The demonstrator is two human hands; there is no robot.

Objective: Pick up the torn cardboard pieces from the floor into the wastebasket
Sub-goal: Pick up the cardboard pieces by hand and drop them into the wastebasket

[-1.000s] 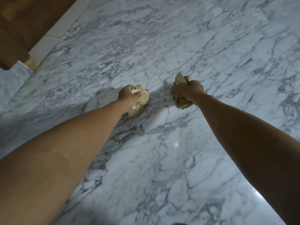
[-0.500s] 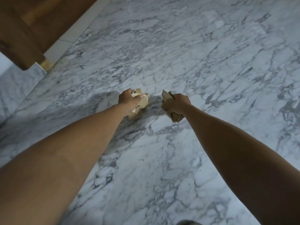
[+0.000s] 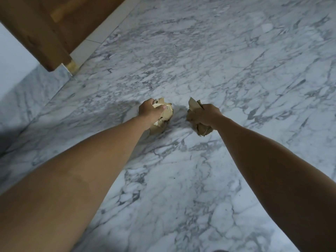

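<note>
crumpled cardboard pieces fill each hand above veined marble floor.

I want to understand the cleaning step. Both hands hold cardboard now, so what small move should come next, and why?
Probably carry both bundles toward the wastebasket, which is out of view. The left hand grips one cardboard wad, the right hand grips another, and no loose pieces show on the marble floor.

Tan cardboard pieces, grey-veined white marble floor, brown wood furniture
</note>
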